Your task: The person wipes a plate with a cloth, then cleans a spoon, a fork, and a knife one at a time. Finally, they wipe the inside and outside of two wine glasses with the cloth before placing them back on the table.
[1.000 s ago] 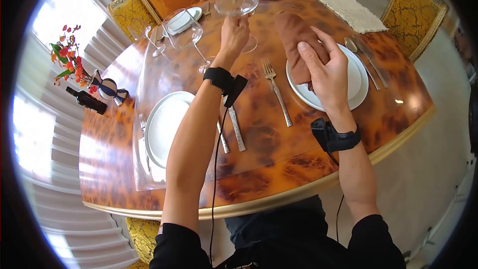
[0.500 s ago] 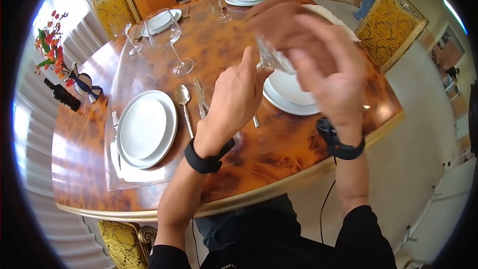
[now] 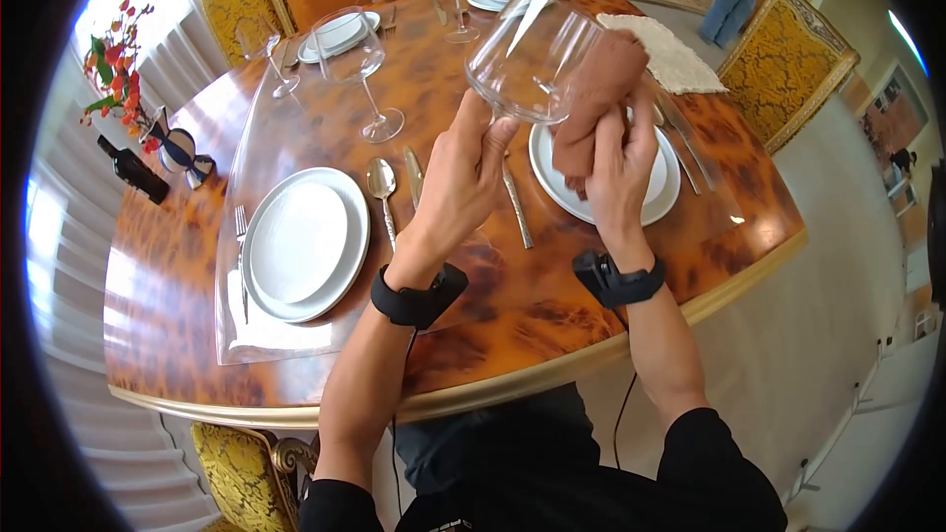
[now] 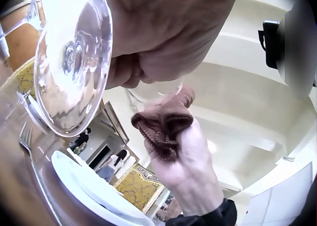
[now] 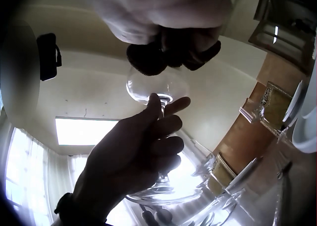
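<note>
My left hand [image 3: 453, 177] grips a large clear wine glass [image 3: 522, 54] by its stem, holding it up off the table with the bowl tipped slightly. In the left wrist view the round glass foot [image 4: 74, 109] juts out beside that hand. A folded brown cloth [image 3: 599, 89] is bunched in my right hand [image 3: 626, 172], laid against the right side of the bowl. From the right wrist view, the left fingers [image 5: 166, 144] curl round the stem below the bowl. Under the right hand sits a stack of white plates [image 3: 670, 182].
A second place setting has white plates [image 3: 296, 241], a fork [image 3: 241, 251], a spoon [image 3: 384, 192] and a knife [image 3: 414, 172]. Another wine glass [image 3: 379, 123] stands behind the left hand. At the left are a dark bottle [image 3: 133, 172] and a flower vase [image 3: 182, 153].
The left hand has brought the wine glass from farther back toward me. The right hand's cloth, apart from the glass before, is now against its bowl. The head view has shifted too.
</note>
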A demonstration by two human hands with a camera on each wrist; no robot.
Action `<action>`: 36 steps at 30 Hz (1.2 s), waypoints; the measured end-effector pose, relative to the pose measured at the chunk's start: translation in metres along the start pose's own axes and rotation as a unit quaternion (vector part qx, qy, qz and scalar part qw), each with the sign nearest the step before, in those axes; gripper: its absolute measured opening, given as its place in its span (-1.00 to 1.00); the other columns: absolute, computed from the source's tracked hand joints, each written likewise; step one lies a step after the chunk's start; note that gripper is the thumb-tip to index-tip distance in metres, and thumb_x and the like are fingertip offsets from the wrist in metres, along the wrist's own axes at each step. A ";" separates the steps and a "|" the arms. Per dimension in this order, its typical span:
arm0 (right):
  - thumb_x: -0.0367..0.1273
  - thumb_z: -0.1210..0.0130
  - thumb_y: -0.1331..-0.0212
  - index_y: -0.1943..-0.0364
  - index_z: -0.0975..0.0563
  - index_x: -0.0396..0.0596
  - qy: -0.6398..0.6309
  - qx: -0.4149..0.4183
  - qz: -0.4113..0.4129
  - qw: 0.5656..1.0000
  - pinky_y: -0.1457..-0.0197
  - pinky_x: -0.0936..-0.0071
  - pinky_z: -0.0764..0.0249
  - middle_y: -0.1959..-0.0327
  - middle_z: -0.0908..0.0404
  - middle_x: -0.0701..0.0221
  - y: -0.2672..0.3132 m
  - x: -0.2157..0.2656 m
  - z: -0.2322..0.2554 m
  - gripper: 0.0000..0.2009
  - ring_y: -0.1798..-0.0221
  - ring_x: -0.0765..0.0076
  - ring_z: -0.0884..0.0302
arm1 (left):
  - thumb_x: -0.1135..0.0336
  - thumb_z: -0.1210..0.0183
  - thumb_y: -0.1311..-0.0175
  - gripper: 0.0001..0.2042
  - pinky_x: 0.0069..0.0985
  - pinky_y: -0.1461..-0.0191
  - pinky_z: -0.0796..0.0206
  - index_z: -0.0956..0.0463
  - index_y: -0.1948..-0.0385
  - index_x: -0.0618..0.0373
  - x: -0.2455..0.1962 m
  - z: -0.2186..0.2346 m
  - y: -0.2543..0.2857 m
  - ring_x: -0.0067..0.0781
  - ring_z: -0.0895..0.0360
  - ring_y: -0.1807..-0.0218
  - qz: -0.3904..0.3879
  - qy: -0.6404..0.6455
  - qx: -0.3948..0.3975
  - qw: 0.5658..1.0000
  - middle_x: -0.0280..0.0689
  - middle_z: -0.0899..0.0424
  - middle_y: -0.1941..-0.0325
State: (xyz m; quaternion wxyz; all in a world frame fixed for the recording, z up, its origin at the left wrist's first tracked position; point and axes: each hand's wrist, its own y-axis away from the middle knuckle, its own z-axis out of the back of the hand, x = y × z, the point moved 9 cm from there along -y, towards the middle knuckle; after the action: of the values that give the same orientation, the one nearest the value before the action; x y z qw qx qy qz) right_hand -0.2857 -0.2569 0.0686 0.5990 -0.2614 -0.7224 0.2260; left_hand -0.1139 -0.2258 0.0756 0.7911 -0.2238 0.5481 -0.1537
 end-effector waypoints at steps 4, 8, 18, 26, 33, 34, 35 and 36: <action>-0.38 0.08 -0.46 -0.15 -0.42 -0.30 -0.061 0.095 -0.138 0.984 0.00 0.55 -0.47 0.08 -0.60 0.33 0.009 -0.037 -0.027 -0.69 0.08 0.54 -0.51 | 0.24 0.03 -0.56 -0.63 -0.28 0.35 -0.30 -0.26 -0.28 0.17 0.010 0.012 -0.004 -0.09 -0.43 0.55 -0.014 0.001 -0.002 1.000 -0.02 -0.49 0.55; -0.31 -0.01 -0.43 -0.07 -0.51 -0.16 -0.215 0.093 -0.294 0.927 0.06 0.47 -0.58 0.08 -0.64 0.35 -0.018 -0.074 -0.016 -0.73 0.14 0.49 -0.63 | 0.23 0.02 -0.55 -0.61 -0.20 0.33 -0.30 -0.23 -0.29 0.16 0.009 0.002 -0.002 0.11 -0.43 0.51 -0.041 -0.021 0.018 0.999 0.04 -0.52 0.52; -0.29 -0.18 -0.32 -0.13 -0.49 -0.11 -0.275 0.079 -0.271 0.919 -0.01 0.46 -0.57 0.02 -0.64 0.41 -0.030 -0.079 -0.010 -0.64 0.03 0.44 -0.63 | 0.26 -0.01 -0.52 -0.65 -0.12 0.36 -0.23 -0.27 -0.23 0.15 0.031 0.001 -0.005 0.25 -0.41 0.46 -0.029 -0.050 0.034 0.998 0.09 -0.46 0.54; -0.30 -0.30 -0.20 -0.19 -0.43 -0.16 -0.054 0.078 -0.148 0.984 0.73 0.66 -0.21 0.25 -0.62 0.44 -0.029 -0.061 -0.001 -0.50 0.55 0.68 -0.49 | 0.28 -0.06 -0.49 -0.68 -0.16 0.35 -0.27 -0.37 -0.18 0.13 0.030 0.003 -0.005 0.22 -0.47 0.43 -0.058 -0.054 0.016 0.997 0.08 -0.51 0.51; -0.43 -0.18 -0.24 -0.26 -0.43 -0.22 -0.056 0.059 -0.075 0.994 0.24 0.56 -0.60 0.03 -0.65 0.34 -0.073 -0.039 0.045 -0.52 0.17 0.53 -0.64 | 0.34 -0.15 -0.39 -0.69 -0.11 0.32 -0.31 -0.45 -0.12 0.13 0.017 0.013 -0.005 0.20 -0.53 0.36 -0.051 -0.152 0.039 0.986 0.06 -0.57 0.46; -0.49 -0.13 -0.22 -0.26 -0.42 -0.27 -0.074 0.077 -0.077 0.991 -0.06 0.42 -0.60 -0.07 -0.62 0.25 -0.082 -0.037 0.058 -0.52 -0.01 0.43 -0.63 | 0.36 -0.14 -0.39 -0.70 -0.15 0.30 -0.33 -0.47 -0.11 0.14 0.018 0.014 -0.005 0.20 -0.51 0.35 -0.051 -0.154 0.036 0.986 0.07 -0.58 0.44; -0.51 -0.10 -0.20 -0.27 -0.40 -0.30 -0.110 0.111 -0.090 0.984 -0.18 0.43 -0.56 -0.14 -0.58 0.22 -0.087 -0.029 0.060 -0.51 -0.08 0.40 -0.61 | 0.38 -0.13 -0.39 -0.71 -0.19 0.28 -0.35 -0.48 -0.11 0.14 0.021 0.014 -0.005 0.20 -0.50 0.34 -0.050 -0.155 0.033 0.986 0.07 -0.59 0.42; -0.53 -0.09 -0.17 -0.23 -0.43 -0.31 -0.076 0.167 -0.113 0.977 -0.19 0.47 -0.53 -0.12 -0.60 0.23 -0.088 -0.020 0.064 -0.52 -0.08 0.41 -0.61 | 0.40 -0.11 -0.39 -0.73 -0.22 0.25 -0.37 -0.50 -0.10 0.15 0.023 0.013 -0.005 0.21 -0.49 0.33 -0.049 -0.155 0.030 0.986 0.07 -0.60 0.39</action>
State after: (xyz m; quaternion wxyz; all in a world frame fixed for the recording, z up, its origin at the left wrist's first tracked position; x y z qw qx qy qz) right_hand -0.3547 -0.3374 0.0982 0.5992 -0.0565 -0.7427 0.2936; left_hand -0.0935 -0.2382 0.0640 0.8642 -0.2482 0.4024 -0.1722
